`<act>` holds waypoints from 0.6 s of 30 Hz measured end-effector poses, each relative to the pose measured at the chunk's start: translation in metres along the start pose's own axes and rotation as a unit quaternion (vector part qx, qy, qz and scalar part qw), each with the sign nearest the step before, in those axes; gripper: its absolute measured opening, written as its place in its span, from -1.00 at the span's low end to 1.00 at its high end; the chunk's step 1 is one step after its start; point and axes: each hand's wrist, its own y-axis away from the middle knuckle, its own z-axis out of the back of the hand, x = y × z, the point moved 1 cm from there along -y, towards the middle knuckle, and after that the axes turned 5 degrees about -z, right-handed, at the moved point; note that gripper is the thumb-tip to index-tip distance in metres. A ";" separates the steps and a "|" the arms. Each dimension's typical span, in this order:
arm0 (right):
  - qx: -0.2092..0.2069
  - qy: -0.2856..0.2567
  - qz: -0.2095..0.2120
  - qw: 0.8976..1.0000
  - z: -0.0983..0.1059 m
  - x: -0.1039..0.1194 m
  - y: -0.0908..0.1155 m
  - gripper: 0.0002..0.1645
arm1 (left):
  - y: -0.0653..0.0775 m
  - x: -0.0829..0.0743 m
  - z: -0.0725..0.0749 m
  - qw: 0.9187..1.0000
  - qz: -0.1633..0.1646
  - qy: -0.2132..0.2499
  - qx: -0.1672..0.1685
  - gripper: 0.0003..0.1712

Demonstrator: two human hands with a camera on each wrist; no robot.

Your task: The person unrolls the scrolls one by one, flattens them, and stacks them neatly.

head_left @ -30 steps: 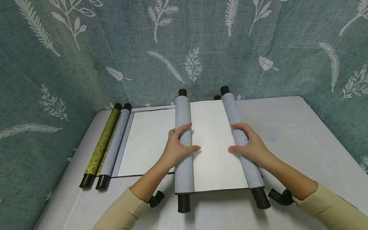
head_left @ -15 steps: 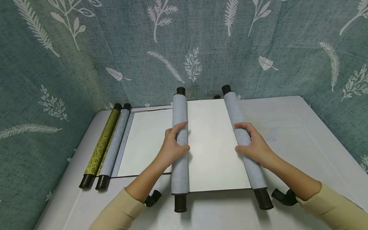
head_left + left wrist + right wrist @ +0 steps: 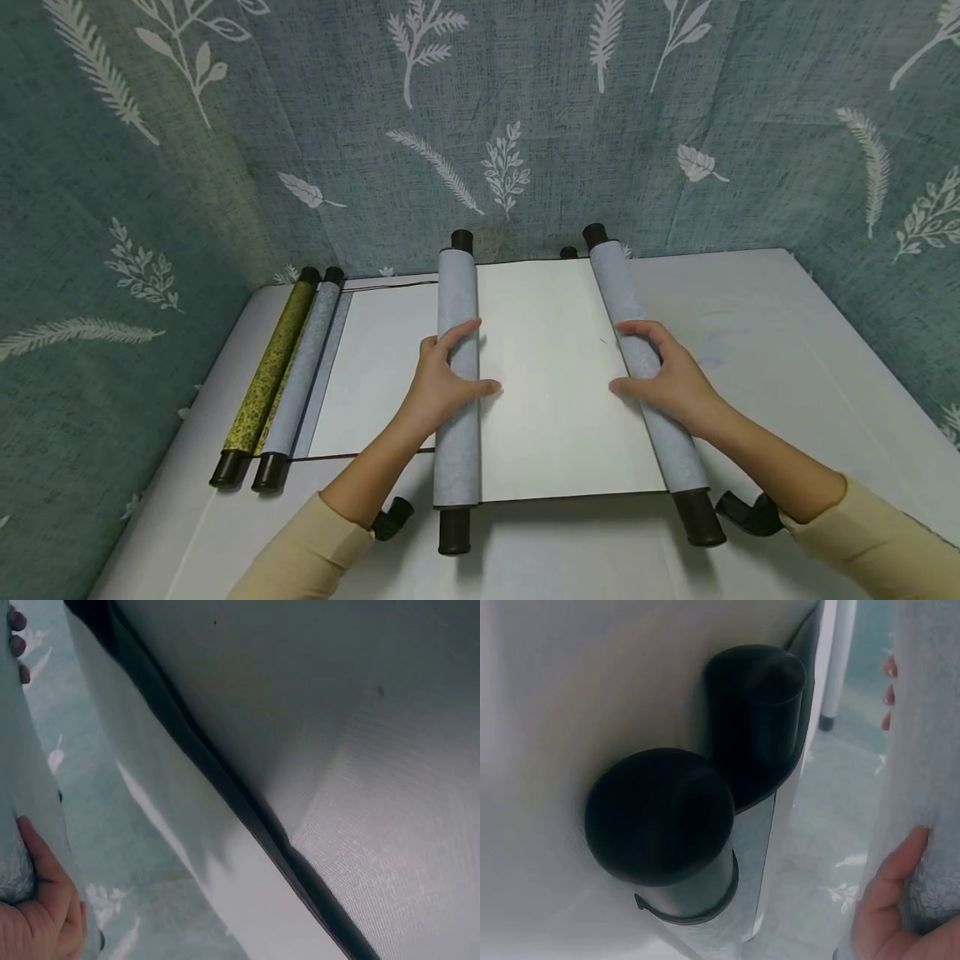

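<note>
A scroll with white paper (image 3: 555, 392) lies stretched between two pale blue-grey rolls with dark brown end knobs. My left hand (image 3: 442, 385) grips the left roll (image 3: 456, 454), thumb and forefinger spread across it. In the left wrist view, the left thumb (image 3: 51, 881) lies along that roll, with fingertips showing at its far side. My right hand (image 3: 671, 387) holds the right roll (image 3: 681, 458), which slants toward the lower right. Seen from the right wrist, the right hand (image 3: 892, 919) curls around the roll (image 3: 922, 750). The rolls hide part of both hands' fingers.
At the left lie a yellow-patterned roll (image 3: 270, 375) and a pale blue roll (image 3: 303, 379), with white paper (image 3: 378, 367) reaching under the left roll. Another dark knob (image 3: 569, 252) shows at the back. A leaf-patterned curtain (image 3: 525, 100) surrounds the white table (image 3: 795, 367).
My left hand and the left roll have moved left, while my right hand and the right roll have shifted slightly right. A wider stretch of white paper shows between them.
</note>
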 end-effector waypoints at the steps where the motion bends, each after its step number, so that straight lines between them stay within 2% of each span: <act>1: -0.001 0.004 -0.002 1.000 0.000 0.000 0.000 -0.11 | 0.000 0.000 0.000 1.000 0.000 -0.006 0.001 -0.06; 4: -0.001 0.003 0.005 1.000 0.000 0.000 -0.001 -0.07 | -0.001 0.000 0.002 1.000 0.002 -0.018 0.001 -0.04; 9: -0.007 0.007 0.020 1.000 0.001 0.002 0.000 -0.11 | -0.004 0.002 0.006 0.999 0.010 -0.031 0.001 0.00; 13: -0.010 0.009 0.012 1.000 0.001 0.003 0.000 -0.13 | -0.005 0.003 0.009 0.999 0.016 -0.036 0.002 0.00; 18: -0.020 0.009 0.000 1.000 0.004 0.000 0.001 -0.12 | -0.004 0.004 0.014 0.999 0.006 -0.046 0.009 -0.04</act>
